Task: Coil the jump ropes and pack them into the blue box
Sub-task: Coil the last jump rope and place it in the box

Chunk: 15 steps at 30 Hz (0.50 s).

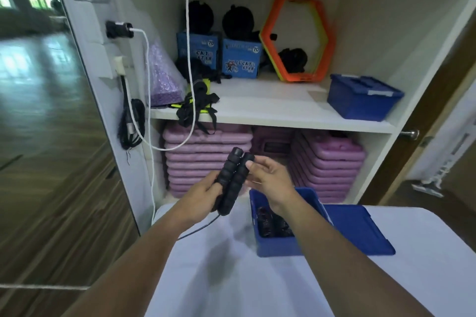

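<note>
The white-covered tabletop (257, 291) is spread beneath both forearms. On it, directly under the right wrist, the blue box (279, 248) is stood open, and dark coiled ropes (273, 224) are seen inside. Its lid (360, 231) is laid flat just outside the right forearm, touching the box.

Above the tabletop, between the two hands, a pair of black jump rope handles (235, 177) is held side by side and nearly upright. The lower half of the pair is wrapped by the left hand (203, 192), whose fingers are curled round it. The upper half is pinched by the right hand (270, 179), with the thumb pressed on the nearer handle.

From below the left hand, a thin dark cord (201, 226) is trailed down toward the tabletop; its far end is hidden by the left forearm.

The handles are judged to be light, ridged foam, soft and not slippery, so a firm grip in one hand is likely enough. The cord is judged to be thin and limp but possibly springy. It is best taken just below the handles and wound in loops, and the finished coil is best kept pinched until it is laid in the box, or the loops may spring open.
</note>
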Motion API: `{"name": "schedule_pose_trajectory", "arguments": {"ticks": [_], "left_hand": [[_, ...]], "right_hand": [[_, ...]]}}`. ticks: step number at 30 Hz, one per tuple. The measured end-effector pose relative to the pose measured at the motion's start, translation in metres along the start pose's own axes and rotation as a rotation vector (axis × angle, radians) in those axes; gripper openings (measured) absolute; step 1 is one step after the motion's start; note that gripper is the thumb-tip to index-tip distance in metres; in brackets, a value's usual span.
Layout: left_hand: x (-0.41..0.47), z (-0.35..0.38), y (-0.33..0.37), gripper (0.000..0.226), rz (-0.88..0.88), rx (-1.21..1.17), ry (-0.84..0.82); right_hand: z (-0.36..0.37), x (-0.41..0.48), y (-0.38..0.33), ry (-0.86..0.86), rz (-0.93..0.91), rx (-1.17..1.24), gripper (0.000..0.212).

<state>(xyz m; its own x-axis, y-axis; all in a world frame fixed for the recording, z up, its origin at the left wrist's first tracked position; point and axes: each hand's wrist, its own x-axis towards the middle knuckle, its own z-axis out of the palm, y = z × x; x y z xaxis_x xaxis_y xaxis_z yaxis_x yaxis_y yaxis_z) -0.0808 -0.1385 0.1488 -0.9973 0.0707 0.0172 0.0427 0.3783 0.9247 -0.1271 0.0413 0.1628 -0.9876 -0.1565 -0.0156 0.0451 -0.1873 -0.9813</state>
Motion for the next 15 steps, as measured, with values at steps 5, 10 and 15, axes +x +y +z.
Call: {"name": "schedule_pose_trajectory", "arguments": {"ticks": [5, 10, 15], "left_hand": [[0.002, 0.026, 0.051, 0.026, 0.114, 0.088, 0.010], [0.003, 0.066, 0.110, 0.023, 0.175, -0.093, 0.145], [0.007, 0.108, 0.161, 0.019, 0.131, -0.267, 0.278]], "right_hand": [[-0.029, -0.012, -0.050, 0.030, -0.108, -0.048, 0.007], [-0.071, -0.030, -0.093, 0.114, -0.186, 0.032, 0.018], [-0.105, -0.054, -0.082, 0.025, -0.194, -0.145, 0.016]]}}
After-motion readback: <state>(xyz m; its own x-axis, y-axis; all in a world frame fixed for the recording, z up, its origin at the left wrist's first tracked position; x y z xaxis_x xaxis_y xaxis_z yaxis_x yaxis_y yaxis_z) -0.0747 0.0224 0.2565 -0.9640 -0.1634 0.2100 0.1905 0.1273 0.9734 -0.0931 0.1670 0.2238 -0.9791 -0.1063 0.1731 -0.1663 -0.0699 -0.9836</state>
